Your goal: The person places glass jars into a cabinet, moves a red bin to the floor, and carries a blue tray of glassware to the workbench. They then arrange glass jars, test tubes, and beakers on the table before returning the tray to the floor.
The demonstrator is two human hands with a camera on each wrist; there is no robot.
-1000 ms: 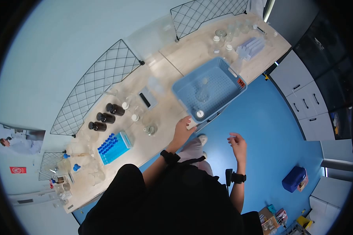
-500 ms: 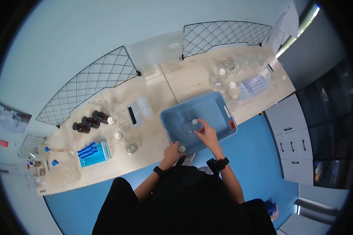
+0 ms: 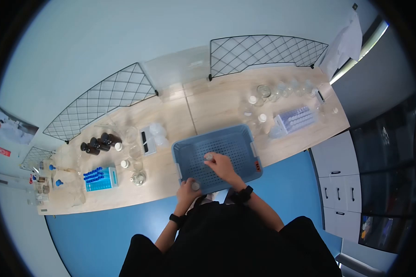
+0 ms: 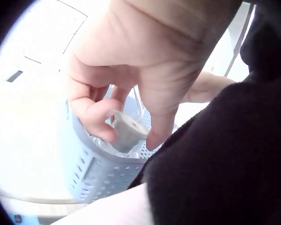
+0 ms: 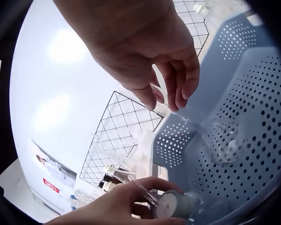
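The blue perforated basket [image 3: 238, 147] lies at the bench's front edge. At its front left corner the left hand [image 3: 187, 191] grips a grey-white round cap [image 3: 195, 185]; thumb and fingers curl round the cap [image 4: 129, 133] in the left wrist view, with clear glass partly hidden under it. Over the basket's left half, the right hand [image 3: 224, 168] pinches the top of a clear glass vessel. The right wrist view has this hand [image 5: 150, 56] above the rounded glass [image 5: 225, 145], whose outline is faint against the basket floor [image 5: 262, 117].
Left of the basket are a stoppered glass bottle [image 3: 137, 178], a blue tube rack [image 3: 101, 180], brown bottles [image 3: 100, 144] and a scale [image 3: 148, 140]. To its right stand white-capped bottles [image 3: 262, 118], a clear rack [image 3: 296, 120] and more glassware. Wire mesh panels [image 3: 263, 53] line the back.
The right hand has come from over the floor into the basket and taken hold of the glass vessel there. The left hand has closed round the cap. The head view has turned.
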